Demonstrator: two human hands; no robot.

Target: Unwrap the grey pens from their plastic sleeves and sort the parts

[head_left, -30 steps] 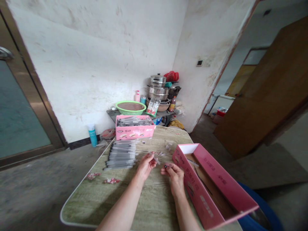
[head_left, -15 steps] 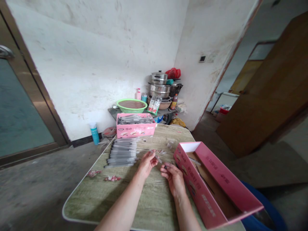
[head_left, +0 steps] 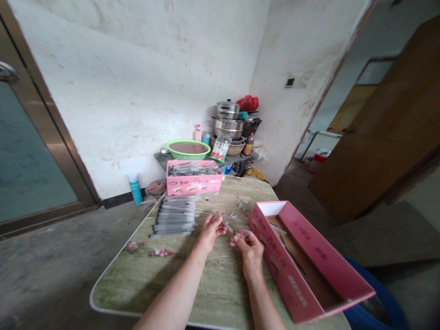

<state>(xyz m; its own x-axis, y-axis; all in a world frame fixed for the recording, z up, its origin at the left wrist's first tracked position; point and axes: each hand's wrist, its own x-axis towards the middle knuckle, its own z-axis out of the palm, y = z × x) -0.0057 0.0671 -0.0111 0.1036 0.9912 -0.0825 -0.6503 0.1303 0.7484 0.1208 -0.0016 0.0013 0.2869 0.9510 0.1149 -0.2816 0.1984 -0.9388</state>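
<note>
My left hand [head_left: 210, 233] is closed around a clear-barrelled pen [head_left: 226, 225], which slants down to the right out of its fingers. Close to the pen's lower end, my right hand [head_left: 248, 247] pinches a small black piece [head_left: 235, 234]. Too little of that piece shows to tell its exact kind, or whether it touches the pen. Left of my hands, a row of similar pens [head_left: 176, 217] lies side by side on the table [head_left: 206, 288]. Behind the row stands a pink box [head_left: 194, 186] filled with more pens.
A long pink open box [head_left: 275, 256] with a few pens inside stands along the table's right side, close to my right hand. Pink-and-white scraps [head_left: 161, 252] lie at the left. Beyond the table are a green basin [head_left: 188, 156] and stacked pots [head_left: 228, 126].
My right hand has turned slightly and its fingertips have come up nearer the pen's lower end, covering more of the black piece. My left hand keeps its hold on the pen.
</note>
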